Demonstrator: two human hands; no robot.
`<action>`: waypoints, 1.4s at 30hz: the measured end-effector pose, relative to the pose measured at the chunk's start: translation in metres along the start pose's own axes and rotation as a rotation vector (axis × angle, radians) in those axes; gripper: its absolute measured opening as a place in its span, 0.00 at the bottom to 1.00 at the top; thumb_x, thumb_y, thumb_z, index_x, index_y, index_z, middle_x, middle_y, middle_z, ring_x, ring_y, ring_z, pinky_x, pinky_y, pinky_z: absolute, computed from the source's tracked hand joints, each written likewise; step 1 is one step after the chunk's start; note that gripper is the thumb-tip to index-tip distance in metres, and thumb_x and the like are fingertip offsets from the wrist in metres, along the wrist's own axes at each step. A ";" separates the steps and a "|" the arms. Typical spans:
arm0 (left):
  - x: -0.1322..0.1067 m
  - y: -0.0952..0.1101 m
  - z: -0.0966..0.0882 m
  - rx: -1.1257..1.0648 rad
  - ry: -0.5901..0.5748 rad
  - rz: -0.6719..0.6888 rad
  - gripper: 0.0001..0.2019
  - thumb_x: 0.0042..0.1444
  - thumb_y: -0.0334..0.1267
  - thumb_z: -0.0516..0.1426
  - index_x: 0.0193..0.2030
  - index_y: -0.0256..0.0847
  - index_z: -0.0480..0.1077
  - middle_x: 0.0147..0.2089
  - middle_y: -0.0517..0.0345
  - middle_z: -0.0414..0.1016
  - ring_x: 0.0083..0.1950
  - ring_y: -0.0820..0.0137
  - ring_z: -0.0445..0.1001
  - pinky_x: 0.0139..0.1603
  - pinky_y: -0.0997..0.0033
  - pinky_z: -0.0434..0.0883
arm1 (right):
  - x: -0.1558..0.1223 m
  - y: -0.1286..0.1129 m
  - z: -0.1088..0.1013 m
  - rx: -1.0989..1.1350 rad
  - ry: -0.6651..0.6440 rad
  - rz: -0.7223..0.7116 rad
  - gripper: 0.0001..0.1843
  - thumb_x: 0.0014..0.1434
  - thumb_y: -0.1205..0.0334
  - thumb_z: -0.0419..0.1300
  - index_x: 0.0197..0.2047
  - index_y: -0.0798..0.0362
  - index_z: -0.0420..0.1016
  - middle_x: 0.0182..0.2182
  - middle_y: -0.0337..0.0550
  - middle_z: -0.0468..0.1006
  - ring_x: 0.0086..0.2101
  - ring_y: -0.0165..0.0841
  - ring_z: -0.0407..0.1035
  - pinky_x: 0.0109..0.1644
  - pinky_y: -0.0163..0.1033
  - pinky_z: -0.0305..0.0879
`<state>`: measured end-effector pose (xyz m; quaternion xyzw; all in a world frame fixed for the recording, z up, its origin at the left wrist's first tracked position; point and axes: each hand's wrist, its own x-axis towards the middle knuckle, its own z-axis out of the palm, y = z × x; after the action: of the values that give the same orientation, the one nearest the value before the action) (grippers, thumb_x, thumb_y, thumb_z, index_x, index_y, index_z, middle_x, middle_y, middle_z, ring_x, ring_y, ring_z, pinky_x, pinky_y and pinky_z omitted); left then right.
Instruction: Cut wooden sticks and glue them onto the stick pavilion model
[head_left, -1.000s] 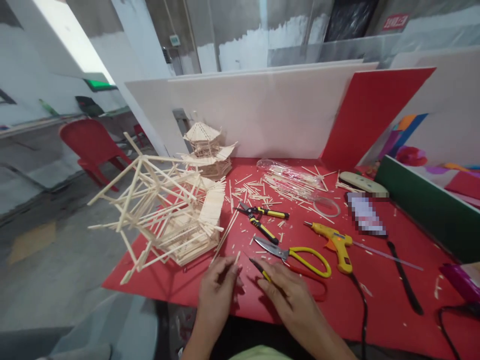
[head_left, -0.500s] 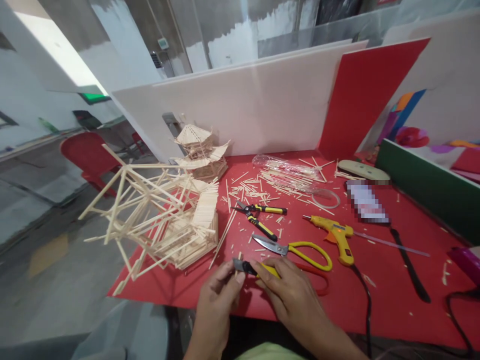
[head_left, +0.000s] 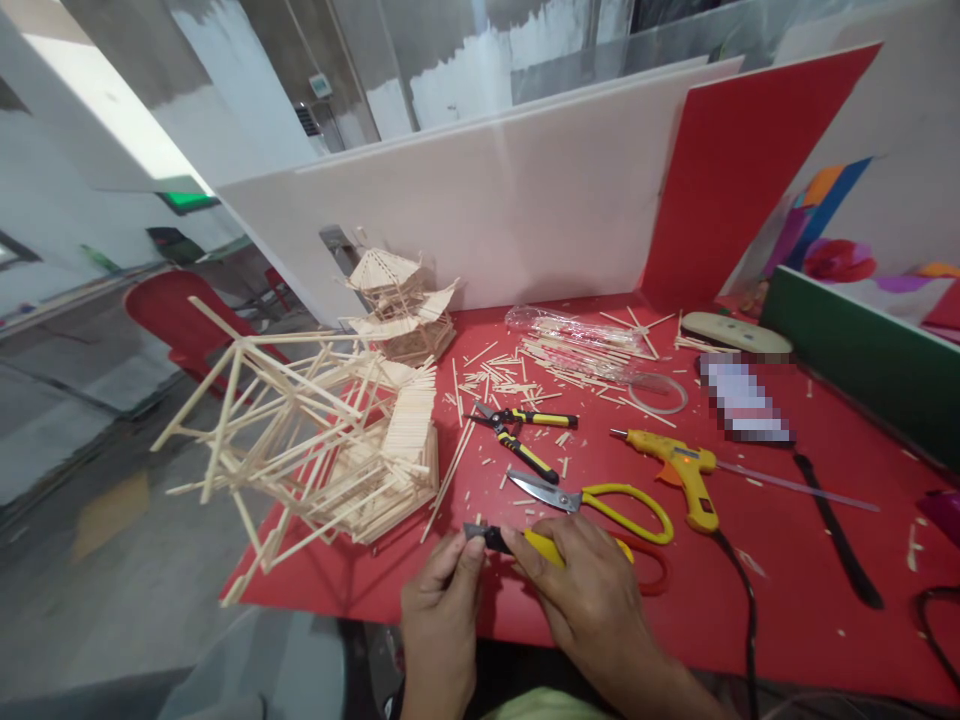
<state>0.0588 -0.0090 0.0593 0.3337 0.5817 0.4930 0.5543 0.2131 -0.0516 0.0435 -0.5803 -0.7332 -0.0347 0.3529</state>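
Note:
My right hand is closed around the yellow handle of a utility knife. The knife's short grey blade points left, to the fingertips of my left hand. Those fingers pinch a short wooden stick, whose tip shows just above the blade. My left thumb lies right by the blade. Beyond my hands, scissors with a yellow and a red handle lie on the red tabletop. Black-and-yellow pliers rest behind them, spread apart. To the left stands an openwork frame of wooden sticks.
A small pagoda model stands at the back left. Loose sticks and a plastic-wrapped bundle lie mid-table. A yellow glue gun, its black cord and a blurred phone are at right. White boards stand behind.
My left thumb has shifted up toward the blade, and less of the stick shows above it. Both hands remain close together; the view has moved slightly.

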 end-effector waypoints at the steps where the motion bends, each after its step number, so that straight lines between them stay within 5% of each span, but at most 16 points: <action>1: 0.000 0.001 0.002 -0.019 0.010 -0.024 0.20 0.35 0.49 0.73 0.32 0.38 0.82 0.27 0.58 0.78 0.25 0.73 0.72 0.22 0.77 0.69 | 0.001 0.000 0.000 -0.011 0.008 -0.009 0.27 0.65 0.70 0.54 0.64 0.42 0.66 0.41 0.47 0.77 0.38 0.38 0.69 0.39 0.42 0.62; 7: -0.003 0.013 0.007 -0.114 -0.047 -0.149 0.23 0.31 0.47 0.75 0.37 0.39 0.82 0.21 0.64 0.73 0.17 0.83 0.58 0.15 0.84 0.56 | 0.006 0.000 -0.004 0.161 0.086 0.136 0.23 0.67 0.67 0.54 0.63 0.41 0.67 0.42 0.45 0.78 0.41 0.38 0.70 0.42 0.42 0.66; 12: -0.005 0.025 0.008 -0.134 -0.088 -0.243 0.26 0.32 0.48 0.74 0.40 0.37 0.81 0.21 0.63 0.73 0.16 0.84 0.56 0.14 0.85 0.52 | 0.013 0.003 -0.012 0.496 -0.064 0.296 0.20 0.70 0.61 0.50 0.64 0.42 0.65 0.47 0.42 0.78 0.47 0.32 0.72 0.51 0.38 0.69; 23: -0.003 0.030 0.004 -0.181 -0.091 -0.267 0.25 0.28 0.46 0.75 0.34 0.36 0.78 0.20 0.61 0.74 0.14 0.84 0.56 0.12 0.85 0.51 | 0.013 -0.001 -0.007 0.189 -0.130 0.064 0.19 0.69 0.62 0.51 0.60 0.45 0.71 0.43 0.48 0.78 0.41 0.37 0.73 0.43 0.42 0.72; 42: 0.003 0.013 -0.013 -0.029 -0.124 -0.150 0.21 0.34 0.51 0.73 0.30 0.35 0.81 0.19 0.59 0.74 0.15 0.85 0.54 0.15 0.83 0.50 | 0.020 -0.001 -0.003 0.274 -0.523 0.204 0.17 0.68 0.67 0.47 0.54 0.51 0.72 0.41 0.48 0.82 0.42 0.36 0.77 0.45 0.37 0.69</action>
<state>0.0433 -0.0054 0.0690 0.3112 0.5625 0.4369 0.6292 0.2123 -0.0370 0.0576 -0.5873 -0.7349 0.2503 0.2288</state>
